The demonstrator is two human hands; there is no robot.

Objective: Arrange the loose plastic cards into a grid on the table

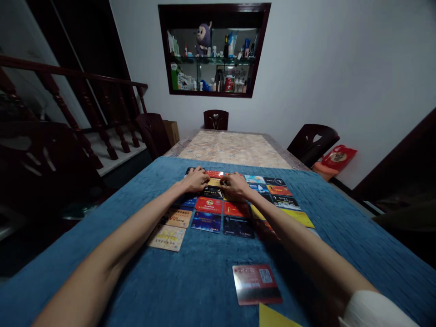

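Observation:
My left hand and my right hand reach to the far rows of a grid of plastic cards. Between them lies a gold card, with the curled fingers of each hand at one of its ends. Below it is a black card, and beyond it a red card. Nearer rows hold a red card with a round picture, a blue card and an orange VIP card. My hands and right forearm hide parts of several cards.
A blue cloth covers the near table. Close to me lie a separate red and silver card and a yellow piece. Dark chairs stand around the table, and a wall cabinet is behind it.

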